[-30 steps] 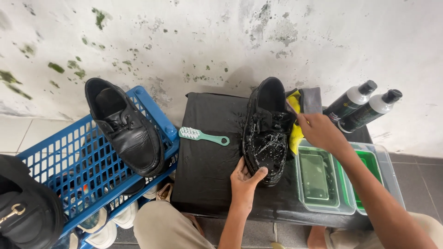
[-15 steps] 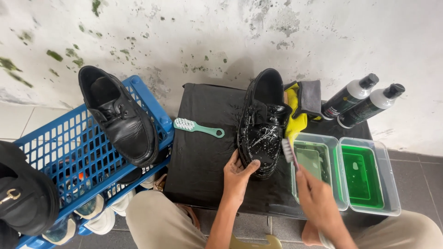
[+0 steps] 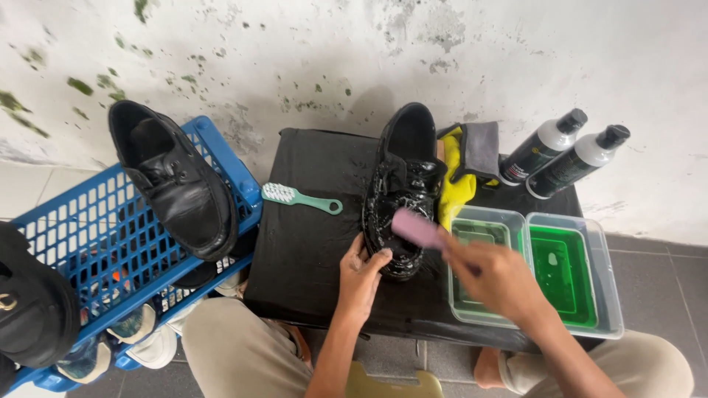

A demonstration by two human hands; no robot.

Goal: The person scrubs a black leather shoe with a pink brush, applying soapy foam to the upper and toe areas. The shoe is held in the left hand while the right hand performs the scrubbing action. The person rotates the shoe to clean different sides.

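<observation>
A wet, soapy black leather shoe (image 3: pixel 399 173) stands on a black cloth-covered stand (image 3: pixel 317 243), toe toward me. My left hand (image 3: pixel 361 274) grips its toe end from the left. My right hand (image 3: pixel 495 278) holds a pink-backed brush (image 3: pixel 417 227) laid across the toe of the shoe. A second black shoe (image 3: pixel 173 180) rests on top of a blue plastic crate (image 3: pixel 88 250) at the left. A green toothbrush-style brush with white bristles (image 3: pixel 301 197) lies on the black cloth left of the wet shoe.
Two clear tubs with green liquid (image 3: pixel 571 269) sit at the right of the stand. Two dark bottles with grey shoulders (image 3: pixel 564 153) lean on the stained wall. A yellow and a grey cloth (image 3: pixel 468 158) lie behind the tubs. A black bag (image 3: pixel 33 302) is far left.
My right hand went from the shoe's far side down beside the tubs with the brush, then brought the brush onto the shoe's toe. My left hand stayed on the toe.
</observation>
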